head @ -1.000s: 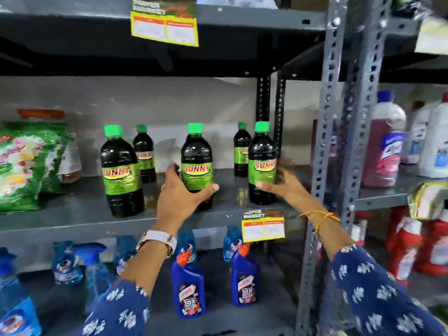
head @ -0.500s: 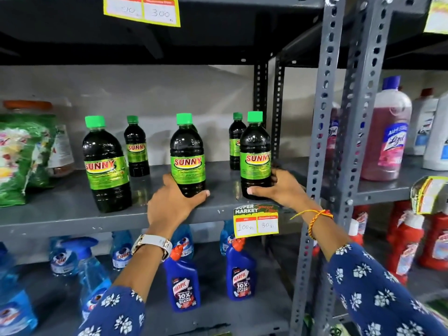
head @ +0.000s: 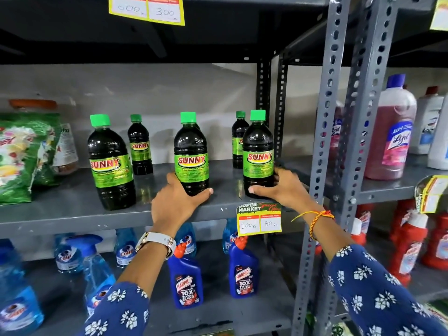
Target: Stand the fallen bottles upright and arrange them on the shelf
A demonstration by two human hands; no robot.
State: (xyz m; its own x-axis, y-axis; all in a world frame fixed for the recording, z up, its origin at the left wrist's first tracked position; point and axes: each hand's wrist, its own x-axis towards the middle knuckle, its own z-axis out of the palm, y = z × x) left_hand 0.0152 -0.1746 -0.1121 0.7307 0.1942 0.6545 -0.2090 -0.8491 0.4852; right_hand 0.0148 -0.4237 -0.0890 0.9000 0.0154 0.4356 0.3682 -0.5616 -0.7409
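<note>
Several dark SUNNY bottles with green caps stand upright on the grey middle shelf (head: 72, 212). My left hand (head: 179, 202) wraps around the base of the middle front bottle (head: 191, 154). My right hand (head: 281, 187) grips the base of the right front bottle (head: 258, 154), near the shelf's front edge. A third large bottle (head: 110, 163) stands free at the left front. Two smaller bottles stand behind: one at the back left (head: 140, 145), one at the back right (head: 238, 139), partly hidden by the right front bottle.
A green detergent bag (head: 21, 156) lies at the shelf's left end. A perforated grey upright (head: 324, 141) bounds the shelf on the right, with pink Lizol bottles (head: 390, 132) beyond. Blue Harpic bottles (head: 186, 282) and spray bottles stand on the shelf below. A yellow price tag (head: 259, 220) hangs on the front edge.
Both hands have closed around the bases of their bottles, and the two bottles have shifted slightly back from the front edge. The camera has tilted and moved closer.
</note>
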